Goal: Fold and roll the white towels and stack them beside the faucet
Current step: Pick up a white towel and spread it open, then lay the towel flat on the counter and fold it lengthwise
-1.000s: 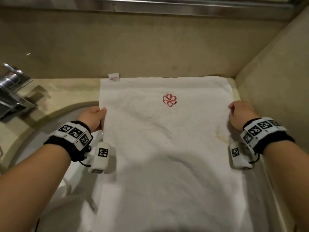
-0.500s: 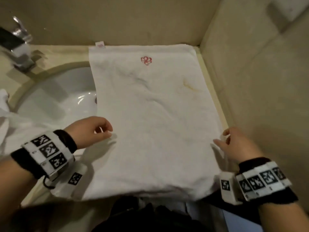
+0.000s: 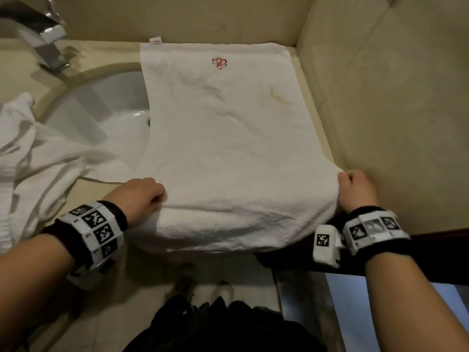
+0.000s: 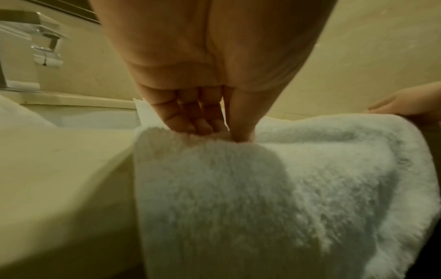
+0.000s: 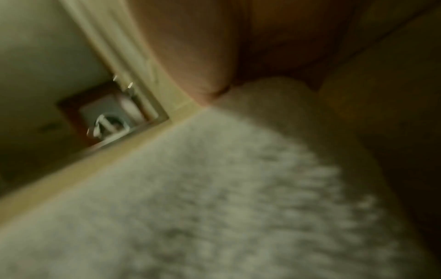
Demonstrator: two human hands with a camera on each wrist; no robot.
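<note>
You see a white towel with a red emblem, a chrome faucet, a beige counter, and black-and-white checked wristbands.

1. Left hand, lower left of the head view: forearm enters from the bottom left corner; fingers and thumb pinch the near left edge of the towel.
2. Right hand, right of centre: forearm enters from the bottom right corner; fingers curled, gripping the towel's near right corner.
3. Both wrists: black bands with patterned marker blocks.
</note>
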